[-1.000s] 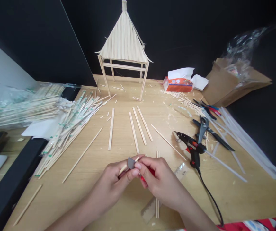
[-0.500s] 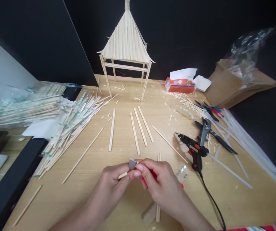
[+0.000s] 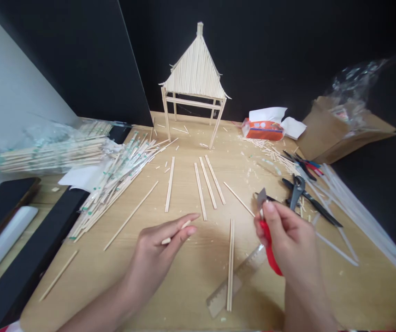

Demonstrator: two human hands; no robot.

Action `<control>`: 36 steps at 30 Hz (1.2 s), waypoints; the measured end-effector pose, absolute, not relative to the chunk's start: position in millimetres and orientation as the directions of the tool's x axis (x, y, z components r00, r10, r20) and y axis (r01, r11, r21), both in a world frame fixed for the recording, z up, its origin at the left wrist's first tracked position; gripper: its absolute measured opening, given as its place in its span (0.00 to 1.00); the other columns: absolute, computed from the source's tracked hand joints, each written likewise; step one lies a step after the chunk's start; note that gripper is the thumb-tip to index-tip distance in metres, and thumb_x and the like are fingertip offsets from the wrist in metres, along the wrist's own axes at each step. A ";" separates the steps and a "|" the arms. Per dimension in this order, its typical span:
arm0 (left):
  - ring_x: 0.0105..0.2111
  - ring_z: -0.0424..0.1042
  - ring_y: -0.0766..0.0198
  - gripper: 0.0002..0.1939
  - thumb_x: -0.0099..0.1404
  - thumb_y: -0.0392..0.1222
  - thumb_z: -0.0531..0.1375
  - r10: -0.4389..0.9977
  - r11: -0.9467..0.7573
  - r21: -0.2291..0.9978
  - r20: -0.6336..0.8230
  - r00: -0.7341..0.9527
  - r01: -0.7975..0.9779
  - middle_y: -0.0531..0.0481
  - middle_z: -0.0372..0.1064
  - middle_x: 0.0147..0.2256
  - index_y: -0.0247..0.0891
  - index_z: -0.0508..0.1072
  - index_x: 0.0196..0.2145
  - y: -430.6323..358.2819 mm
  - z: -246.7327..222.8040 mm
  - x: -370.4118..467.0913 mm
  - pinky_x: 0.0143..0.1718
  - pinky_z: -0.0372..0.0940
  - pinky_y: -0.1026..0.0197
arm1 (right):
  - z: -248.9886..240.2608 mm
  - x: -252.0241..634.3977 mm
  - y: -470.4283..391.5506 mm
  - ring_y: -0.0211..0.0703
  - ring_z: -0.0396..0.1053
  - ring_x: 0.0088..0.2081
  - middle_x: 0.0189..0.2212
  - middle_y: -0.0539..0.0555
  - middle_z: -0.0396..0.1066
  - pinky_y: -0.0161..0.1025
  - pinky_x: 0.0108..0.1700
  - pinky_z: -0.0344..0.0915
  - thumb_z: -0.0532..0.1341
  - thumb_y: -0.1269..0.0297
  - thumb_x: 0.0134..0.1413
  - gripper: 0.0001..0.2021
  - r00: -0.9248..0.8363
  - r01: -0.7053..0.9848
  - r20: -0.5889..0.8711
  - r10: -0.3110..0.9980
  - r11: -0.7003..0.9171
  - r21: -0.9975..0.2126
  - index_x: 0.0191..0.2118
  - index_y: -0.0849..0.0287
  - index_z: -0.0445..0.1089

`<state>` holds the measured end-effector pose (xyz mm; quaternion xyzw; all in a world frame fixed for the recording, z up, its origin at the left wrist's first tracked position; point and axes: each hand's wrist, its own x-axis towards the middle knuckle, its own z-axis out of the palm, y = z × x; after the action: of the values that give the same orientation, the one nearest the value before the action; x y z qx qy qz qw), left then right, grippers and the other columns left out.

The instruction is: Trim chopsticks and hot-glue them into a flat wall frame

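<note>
My left hand [image 3: 159,246] pinches a short wooden stick [image 3: 166,240] between thumb and fingers, above the table's middle. To the right, my right hand [image 3: 291,235] is closed around a red-handled cutter knife [image 3: 271,253], its grey blade pointing up and away. Between the two hands lies a pair of wooden sticks [image 3: 230,265] across a clear ruler [image 3: 216,299]. Beyond my left hand, several paired sticks [image 3: 203,191] lie spread out, with another pair [image 3: 170,184] to their left. Most of the glue gun is hidden behind my right hand.
At the back stands a stick-built house model [image 3: 198,74] on legs. Bagged sticks [image 3: 115,180] lie left, near a phone [image 3: 7,207]. On the right are a tissue box [image 3: 263,130], pliers [image 3: 296,189], glue sticks [image 3: 367,216] and a paper bag [image 3: 322,127].
My hands have drawn apart. The right one has carried the knife to the right, over the glue gun; the left still grips the short stick. The view has shifted slightly left and up.
</note>
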<state>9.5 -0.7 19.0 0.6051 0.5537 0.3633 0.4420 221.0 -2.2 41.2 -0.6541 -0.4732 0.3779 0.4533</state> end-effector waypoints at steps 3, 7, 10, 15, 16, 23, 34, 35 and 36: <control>0.38 0.74 0.61 0.23 0.60 0.49 0.61 0.947 0.106 0.951 -0.186 0.263 0.292 0.53 0.76 0.39 0.45 0.69 0.53 6.0 20.3 7.9 0.42 0.67 0.62 | 49.7 215.3 -4.6 0.33 0.56 0.18 0.17 0.46 0.59 0.31 0.20 0.52 0.52 0.54 0.62 0.17 -0.082 0.337 -0.158 0.984 -0.122 -0.934 0.25 0.57 0.62; 0.43 0.73 0.58 0.22 0.59 0.48 0.62 0.892 0.184 0.964 -0.245 0.380 0.190 0.51 0.75 0.43 0.44 0.71 0.51 11.1 19.7 11.3 0.45 0.66 0.58 | 49.5 193.0 -3.4 0.33 0.56 0.20 0.17 0.45 0.58 0.32 0.24 0.52 0.50 0.58 0.64 0.17 -0.280 0.470 -0.124 0.952 0.023 -0.882 0.24 0.58 0.59; 0.56 0.63 0.55 0.13 0.62 0.47 0.60 0.883 0.176 0.975 -0.216 0.417 0.132 0.50 0.66 0.55 0.43 0.76 0.43 11.2 20.6 13.6 0.54 0.60 0.59 | 45.3 186.2 -1.1 0.33 0.57 0.21 0.18 0.46 0.60 0.32 0.25 0.51 0.49 0.60 0.64 0.17 -0.316 0.500 -0.127 0.940 0.052 -0.865 0.24 0.57 0.60; 0.58 0.60 0.57 0.11 0.64 0.46 0.58 0.874 0.139 0.972 -0.209 0.438 0.187 0.51 0.64 0.56 0.43 0.76 0.41 9.4 20.1 16.0 0.57 0.57 0.58 | 39.8 188.8 -0.1 0.33 0.56 0.20 0.17 0.45 0.60 0.33 0.24 0.49 0.48 0.61 0.64 0.17 -0.313 0.504 -0.123 0.942 0.056 -0.862 0.24 0.57 0.59; 0.58 0.61 0.57 0.11 0.64 0.46 0.57 0.877 0.130 0.971 -0.207 0.434 0.200 0.51 0.64 0.56 0.43 0.76 0.41 9.1 19.4 16.4 0.57 0.57 0.59 | 38.9 189.4 -0.1 0.33 0.56 0.20 0.17 0.46 0.60 0.33 0.24 0.49 0.48 0.61 0.64 0.17 -0.313 0.504 -0.126 0.942 0.052 -0.862 0.24 0.57 0.59; 0.52 0.68 0.59 0.09 0.65 0.41 0.56 0.913 -0.031 0.955 -0.093 0.396 0.296 0.51 0.70 0.51 0.43 0.76 0.38 5.1 13.4 15.7 0.52 0.61 0.63 | 38.2 187.2 -1.3 0.33 0.56 0.20 0.18 0.46 0.61 0.32 0.24 0.50 0.49 0.62 0.64 0.16 -0.301 0.493 -0.137 0.944 0.031 -0.869 0.25 0.57 0.62; 0.32 0.71 0.67 0.12 0.63 0.33 0.57 0.946 -0.135 0.926 0.014 0.324 0.353 0.55 0.76 0.37 0.44 0.77 0.41 -2.1 11.3 16.1 0.35 0.63 0.69 | 35.7 184.2 -4.7 0.34 0.59 0.20 0.19 0.47 0.64 0.32 0.26 0.53 0.49 0.62 0.64 0.14 -0.287 0.480 -0.129 0.949 0.026 -0.877 0.28 0.56 0.64; 0.33 0.71 0.67 0.13 0.64 0.33 0.56 0.947 -0.134 0.926 0.014 0.322 0.353 0.55 0.76 0.38 0.45 0.77 0.41 -2.7 11.3 16.4 0.35 0.63 0.69 | 34.9 184.0 -5.0 0.34 0.59 0.20 0.19 0.47 0.63 0.32 0.26 0.52 0.49 0.62 0.64 0.14 -0.282 0.485 -0.132 0.950 0.023 -0.874 0.28 0.56 0.64; 0.33 0.71 0.67 0.13 0.64 0.32 0.56 0.948 -0.136 0.925 0.018 0.317 0.355 0.55 0.76 0.38 0.45 0.77 0.41 -3.3 11.1 16.8 0.36 0.63 0.69 | 34.2 183.6 -5.3 0.34 0.59 0.21 0.19 0.47 0.63 0.32 0.26 0.52 0.49 0.62 0.64 0.14 -0.276 0.489 -0.133 0.952 0.020 -0.872 0.28 0.56 0.63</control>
<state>16.8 -3.3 11.1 0.6767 0.4815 0.3315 0.4476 183.6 -5.3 34.2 -0.5420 -0.6645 0.4430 0.2615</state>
